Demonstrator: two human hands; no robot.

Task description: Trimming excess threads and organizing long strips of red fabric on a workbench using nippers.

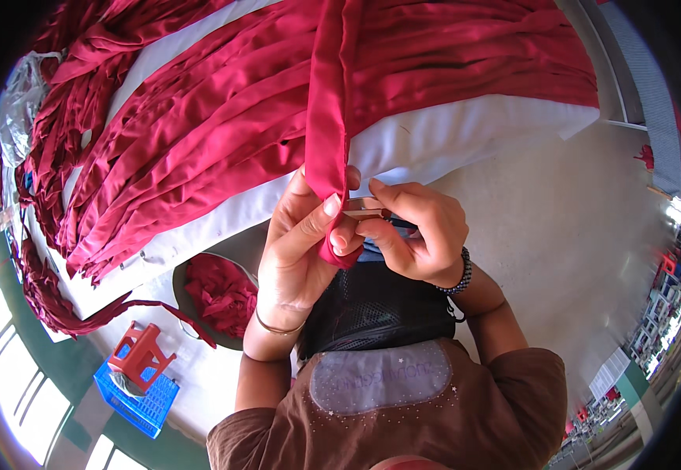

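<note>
Left hand (297, 239) on glossy red strip (326, 117)

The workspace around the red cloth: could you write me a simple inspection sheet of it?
Surface: white-covered table, largely spread with red fabric strips.
Things in hand: long red strip; apparently a small metal tool.
Clutter: dark bin holding red cloth; red stool, seemingly on a blue crate; clear plastic bag.
Hands: left hand pinches the long red strip; right hand appears to grip the small metal tool.
Cables: nothing seen.
Surroundings: grey floor; bright windows at left.
</note>
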